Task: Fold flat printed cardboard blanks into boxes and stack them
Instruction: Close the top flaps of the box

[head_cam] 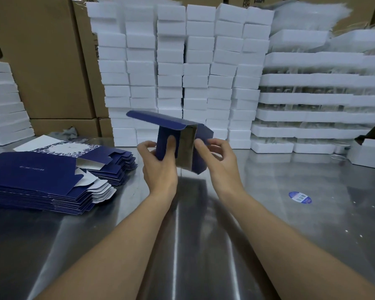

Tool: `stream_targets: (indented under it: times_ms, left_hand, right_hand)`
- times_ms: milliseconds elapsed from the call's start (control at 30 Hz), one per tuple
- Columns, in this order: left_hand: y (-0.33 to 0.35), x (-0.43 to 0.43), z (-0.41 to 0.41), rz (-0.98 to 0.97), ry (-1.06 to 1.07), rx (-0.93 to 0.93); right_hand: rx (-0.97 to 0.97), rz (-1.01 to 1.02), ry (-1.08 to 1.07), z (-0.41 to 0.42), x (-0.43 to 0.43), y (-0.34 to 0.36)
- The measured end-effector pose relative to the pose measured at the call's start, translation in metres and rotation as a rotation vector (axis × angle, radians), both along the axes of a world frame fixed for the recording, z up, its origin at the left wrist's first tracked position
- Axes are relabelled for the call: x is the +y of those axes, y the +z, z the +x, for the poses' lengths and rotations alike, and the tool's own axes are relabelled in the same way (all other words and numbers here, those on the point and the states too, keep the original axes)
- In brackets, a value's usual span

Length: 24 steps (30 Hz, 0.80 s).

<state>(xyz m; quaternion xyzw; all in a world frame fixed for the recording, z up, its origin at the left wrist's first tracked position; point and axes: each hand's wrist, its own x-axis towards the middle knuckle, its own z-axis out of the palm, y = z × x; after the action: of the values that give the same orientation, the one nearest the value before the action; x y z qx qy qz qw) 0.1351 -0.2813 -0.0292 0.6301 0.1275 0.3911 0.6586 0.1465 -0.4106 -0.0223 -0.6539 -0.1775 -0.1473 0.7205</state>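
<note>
Folding step: left hand (158, 163) and right hand (217, 156) both grip the half-formed box (184, 146), right of the blank stack (41, 180). Next, likely tuck the raised flap (156, 120) closed.

A single head-worn wide-angle view looks forward and down, close over the steel desk (290, 234), facing stacked white foam blocks (182, 61) at the far side.

bare steel table (268, 213) right and front, blank stacks (41, 180) left, foam wall (182, 72) behind
</note>
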Motion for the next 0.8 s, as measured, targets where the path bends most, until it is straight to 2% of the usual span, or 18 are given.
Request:
stream_targets:
  times_ms: [100,233,367,500,600,700,800]
  left_hand:
    - [0.007,-0.004,-0.004,-0.061,-0.014,0.009]
    - [0.019,-0.004,-0.008,-0.174,0.017,0.136]
    - [0.020,-0.007,-0.011,-0.144,-0.059,0.081]
    - [0.015,-0.016,-0.008,0.076,-0.108,-0.116]
    - [0.013,-0.023,-0.008,0.121,-0.075,-0.251]
    - [0.005,-0.022,0.000,0.263,-0.085,-0.173]
    - [-0.007,-0.019,0.007,0.524,-0.085,0.001]
  right_hand:
    - [-0.051,-0.068,0.040,0.000,0.005,-0.007]
    - [-0.089,-0.198,0.026,0.002,0.005,-0.017]
    - [-0.055,-0.229,-0.056,0.001,0.008,-0.017]
    - [0.146,-0.307,-0.230,0.006,0.002,-0.007]
    - [0.373,-0.143,-0.118,0.008,-0.003,-0.007]
    - [0.424,0.037,-0.041,0.008,-0.001,-0.002]
    - [0.393,-0.034,-0.017,0.005,0.002,-0.003]
